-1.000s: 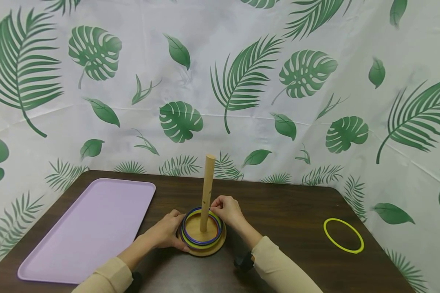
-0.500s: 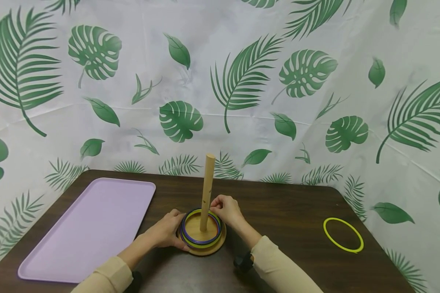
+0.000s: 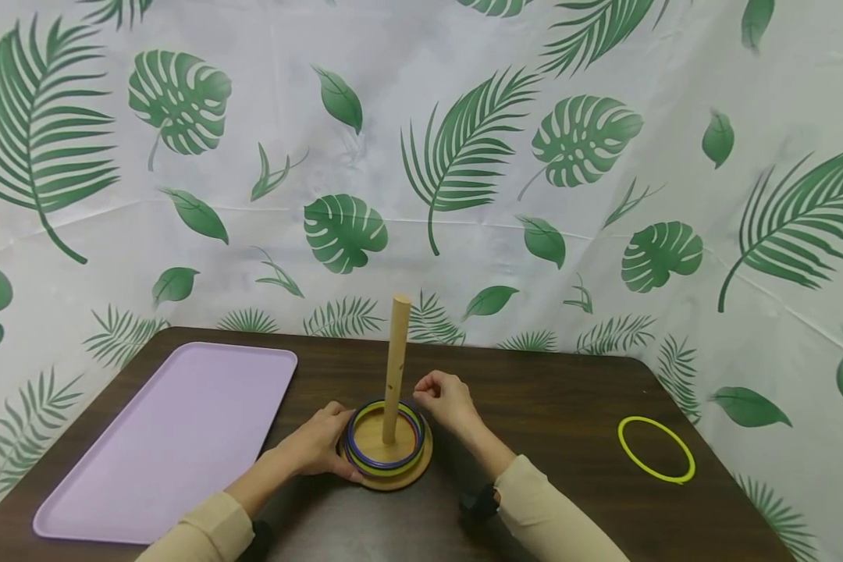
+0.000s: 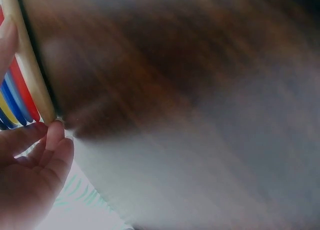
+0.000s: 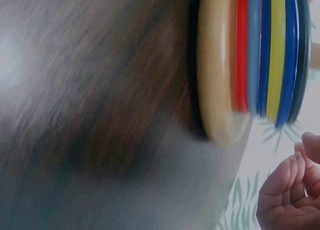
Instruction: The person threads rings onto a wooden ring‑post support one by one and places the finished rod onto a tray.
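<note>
While the left hand (image 3: pixel 319 445) is curling its grip around the left rim of the round wooden base (image 3: pixel 410 473), the right hand (image 3: pixel 446 400) is hovering just beside the peg (image 3: pixel 396 367), its grip loosely curled and pinching nothing. Stacked rings (image 3: pixel 382 460) are lying on the base around the upright peg, near the middle of the counter (image 3: pixel 548 406). Left of the base, a lilac tray (image 3: pixel 176 437) is taking up most of that side, its near corner reaching toward the counter's front edge. To the right, bare counter is stretching out to a lone yellow ring (image 3: pixel 656 449), which is lying well apart from the base and near the right edge. Behind the peg, open counter is running to the leaf-print backdrop (image 3: pixel 464 156). Compared with half a second ago, the right hand is lifting away from the rings and drifting slightly right; the left hand is staying on the base.
</note>
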A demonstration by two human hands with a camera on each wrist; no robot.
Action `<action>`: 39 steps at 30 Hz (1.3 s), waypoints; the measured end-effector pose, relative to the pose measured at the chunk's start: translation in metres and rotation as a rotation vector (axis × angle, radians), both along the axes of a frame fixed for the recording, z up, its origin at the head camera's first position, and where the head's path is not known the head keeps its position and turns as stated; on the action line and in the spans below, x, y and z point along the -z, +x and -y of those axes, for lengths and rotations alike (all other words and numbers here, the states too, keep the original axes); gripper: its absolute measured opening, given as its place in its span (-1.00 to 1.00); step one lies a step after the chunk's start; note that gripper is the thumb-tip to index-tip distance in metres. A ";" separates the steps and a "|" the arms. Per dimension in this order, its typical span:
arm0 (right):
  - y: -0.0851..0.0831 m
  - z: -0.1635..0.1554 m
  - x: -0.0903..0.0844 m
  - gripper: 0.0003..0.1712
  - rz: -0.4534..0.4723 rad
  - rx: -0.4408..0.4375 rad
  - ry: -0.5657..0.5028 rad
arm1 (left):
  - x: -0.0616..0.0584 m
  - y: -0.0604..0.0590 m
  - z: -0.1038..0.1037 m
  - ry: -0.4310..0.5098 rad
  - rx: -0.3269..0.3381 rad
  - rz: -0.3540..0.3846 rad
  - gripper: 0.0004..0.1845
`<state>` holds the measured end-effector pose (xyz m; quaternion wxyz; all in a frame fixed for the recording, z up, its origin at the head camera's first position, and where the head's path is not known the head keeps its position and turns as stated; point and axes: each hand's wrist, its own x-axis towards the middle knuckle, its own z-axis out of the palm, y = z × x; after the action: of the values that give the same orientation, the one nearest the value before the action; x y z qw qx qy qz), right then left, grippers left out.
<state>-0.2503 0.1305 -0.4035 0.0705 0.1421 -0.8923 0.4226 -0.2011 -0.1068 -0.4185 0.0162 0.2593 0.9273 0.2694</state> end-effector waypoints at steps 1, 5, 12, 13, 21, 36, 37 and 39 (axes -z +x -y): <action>0.000 -0.003 0.000 -0.97 -0.004 0.009 -0.011 | 0.000 0.000 0.000 0.000 0.001 0.001 -0.02; -0.004 -0.019 0.002 -0.96 0.013 0.053 -0.052 | 0.000 0.000 0.000 0.003 0.000 0.014 -0.01; -0.006 -0.058 0.001 -0.94 0.040 0.177 -0.066 | 0.000 0.000 0.001 0.000 0.004 -0.004 -0.03; -0.006 -0.064 0.001 -0.95 0.043 0.191 -0.065 | 0.000 0.000 0.001 -0.001 0.004 -0.006 -0.03; 0.000 -0.118 -0.001 -0.88 0.045 0.289 -0.042 | 0.000 0.000 0.001 0.004 0.003 -0.003 -0.02; 0.021 -0.197 -0.004 -0.76 0.095 0.416 -0.020 | -0.001 0.000 0.000 0.004 -0.009 0.004 -0.02; 0.022 -0.201 -0.004 -0.76 0.093 0.425 -0.020 | -0.001 0.000 -0.001 0.004 -0.008 0.004 -0.02; 0.025 -0.210 -0.003 -0.74 0.088 0.438 -0.022 | -0.001 0.000 -0.001 0.005 -0.006 0.005 -0.02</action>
<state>-0.2255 0.3407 -0.4005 0.1230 -0.0747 -0.8995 0.4125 -0.2008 -0.1061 -0.4177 0.0173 0.2559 0.9273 0.2726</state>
